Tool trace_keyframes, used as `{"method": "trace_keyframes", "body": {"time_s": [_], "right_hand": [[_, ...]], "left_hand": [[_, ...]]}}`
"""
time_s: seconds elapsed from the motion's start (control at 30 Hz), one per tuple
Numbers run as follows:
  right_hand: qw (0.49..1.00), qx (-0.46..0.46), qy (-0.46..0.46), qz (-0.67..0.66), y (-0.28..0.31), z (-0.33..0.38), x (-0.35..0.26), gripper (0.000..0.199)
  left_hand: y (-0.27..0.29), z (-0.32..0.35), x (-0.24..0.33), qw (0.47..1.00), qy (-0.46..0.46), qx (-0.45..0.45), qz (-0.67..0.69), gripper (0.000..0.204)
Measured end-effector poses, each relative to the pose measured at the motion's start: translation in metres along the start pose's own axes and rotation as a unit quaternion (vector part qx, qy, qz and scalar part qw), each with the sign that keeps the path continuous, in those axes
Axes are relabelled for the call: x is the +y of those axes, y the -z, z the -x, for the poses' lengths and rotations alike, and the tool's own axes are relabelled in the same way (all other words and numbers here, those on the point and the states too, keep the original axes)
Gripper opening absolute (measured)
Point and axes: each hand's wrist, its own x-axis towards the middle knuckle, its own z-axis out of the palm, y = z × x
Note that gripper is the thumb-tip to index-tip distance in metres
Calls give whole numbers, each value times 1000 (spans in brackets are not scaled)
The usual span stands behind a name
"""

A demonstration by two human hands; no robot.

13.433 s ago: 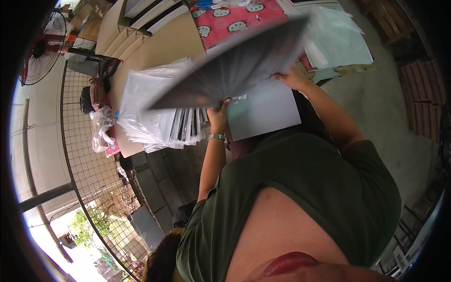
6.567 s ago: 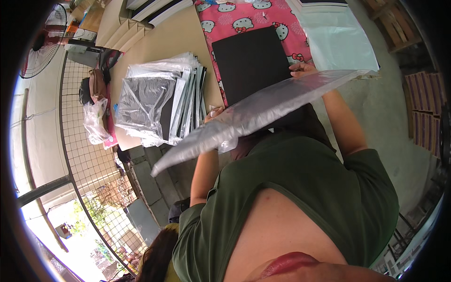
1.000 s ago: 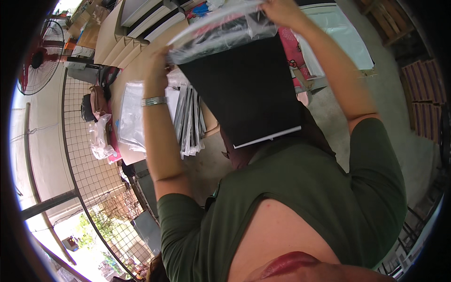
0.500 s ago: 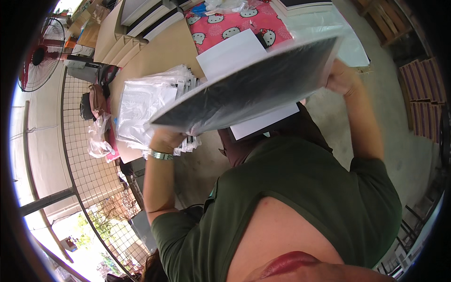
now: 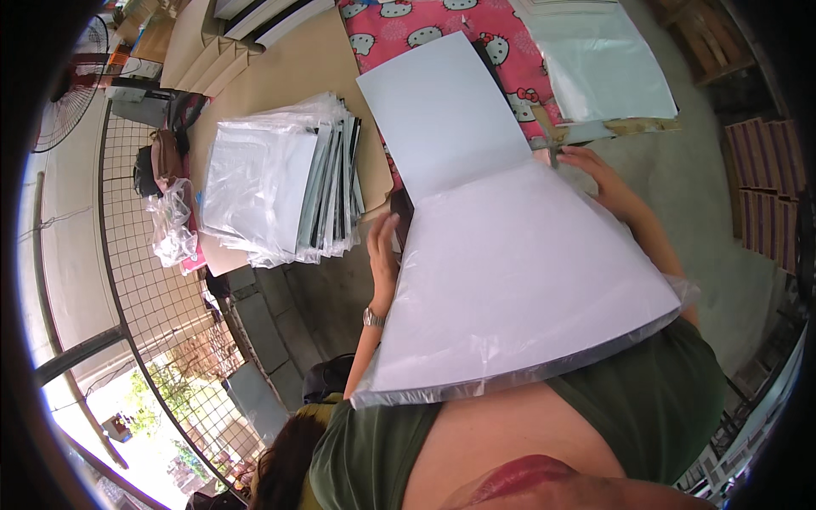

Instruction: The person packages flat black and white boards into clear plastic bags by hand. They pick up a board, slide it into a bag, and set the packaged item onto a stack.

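Observation:
A large white board in a clear plastic sleeve (image 5: 527, 280) lies slanted before me, its near edge against my chest. Its far edge overlaps a plain white sheet (image 5: 446, 106), which lies over a dark piece that shows only along its right side. My left hand (image 5: 384, 251) is beside the board's left edge, fingers stretched up and close together. By the far right corner is my right hand (image 5: 602, 177), its fingers extended and slightly apart. Neither hand is closed round the board. Whether the fingertips touch the plastic, I cannot tell.
To the left, a stack of plastic-sleeved boards (image 5: 263, 191) rests on brown cardboard (image 5: 280, 76). A pink patterned cloth (image 5: 408, 38) covers the table's far part. Plastic-covered sheets (image 5: 603, 72) lie at far right. A fan (image 5: 81, 85) stands at far left.
The sleeved board, earlier raised in both hands with its dark face showing, now lies lower and nearer with its white face up. Both hands have let go of its ends.

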Motion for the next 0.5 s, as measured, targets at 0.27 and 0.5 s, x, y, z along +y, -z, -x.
{"method": "trace_keyframes", "body": {"time_s": [0.27, 0.5], "right_hand": [[953, -144, -139, -227, -47, -28, 20, 30], [988, 16, -99, -116, -55, -87, 0, 30]], "left_hand": [[-32, -34, -3, 961, -4, -108, 255, 30], [-53, -30, -35, 860, 234, 51, 450, 17]]}}
